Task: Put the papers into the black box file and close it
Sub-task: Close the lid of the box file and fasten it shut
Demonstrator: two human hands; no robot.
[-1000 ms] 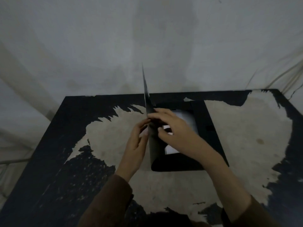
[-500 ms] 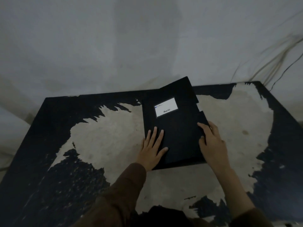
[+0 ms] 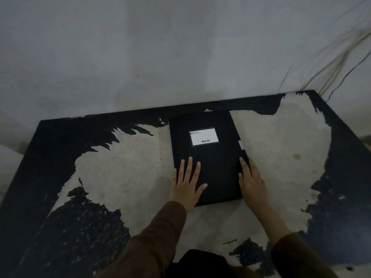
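Black box file (image 3: pixel 206 157) now lies flat on desk (image 3: pixel 124 177), lid down; half second ago far edge was lifted, second ago lid stood upright with papers visible inside. Papers now hidden, presumably enclosed. Left hand (image 3: pixel 186 185) flat on cover, fingers spread, gripping nothing. Right hand (image 3: pixel 252 181) extended along right edge; dim view, latch state unclear. Task looks near done.

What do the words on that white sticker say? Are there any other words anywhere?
White sticker on the lid of the black box file: dark brand print at its bottom, starting with "B"; the rest is too blurred to read.
Small print along the sticker's top, beside a blue mark: too small to read.
Small white tag at the file's right edge: nothing readable.
No other words show.
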